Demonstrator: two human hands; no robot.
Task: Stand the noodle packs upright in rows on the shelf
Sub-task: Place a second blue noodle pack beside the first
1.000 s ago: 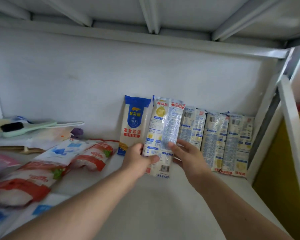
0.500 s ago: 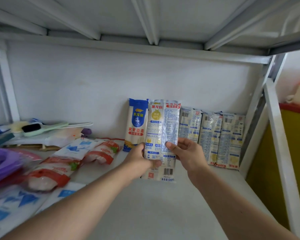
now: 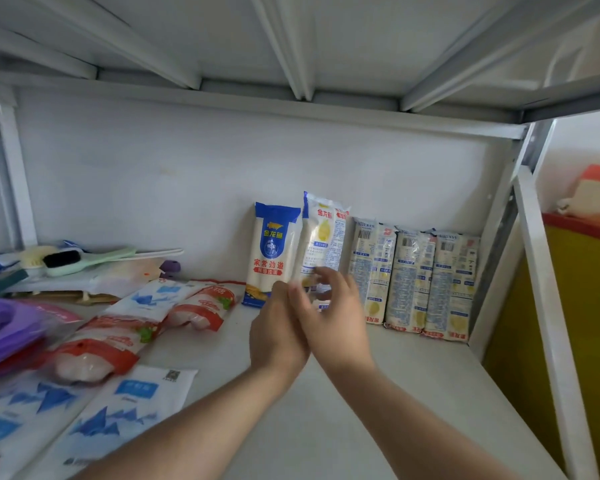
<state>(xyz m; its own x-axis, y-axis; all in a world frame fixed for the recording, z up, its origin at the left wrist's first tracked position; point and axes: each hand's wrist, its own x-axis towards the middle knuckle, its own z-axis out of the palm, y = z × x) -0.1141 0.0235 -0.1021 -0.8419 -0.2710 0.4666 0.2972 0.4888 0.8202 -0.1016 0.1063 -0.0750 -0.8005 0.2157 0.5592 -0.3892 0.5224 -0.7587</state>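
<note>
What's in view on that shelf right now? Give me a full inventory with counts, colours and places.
Blue-top noodle pack: 1, blue and white, upright at back wall.
Yellow-print noodle pack: 1, leaning beside it.
Upside-down noodle packs: 3, pale blue-white, back right.
Red-and-white pouches: 2 or more, lying left.
Blue-and-white flat bags: several, front left.
Brushes: green, back left.
Purple item: far left.
Left hand, right hand: in front of yellow-print pack; grip blurred.

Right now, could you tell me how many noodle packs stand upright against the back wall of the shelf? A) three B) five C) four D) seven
B: a blue-topped pack, a yellow-printed pack just behind the hands, and three packs turned upside down to its right make five in the row.
</note>
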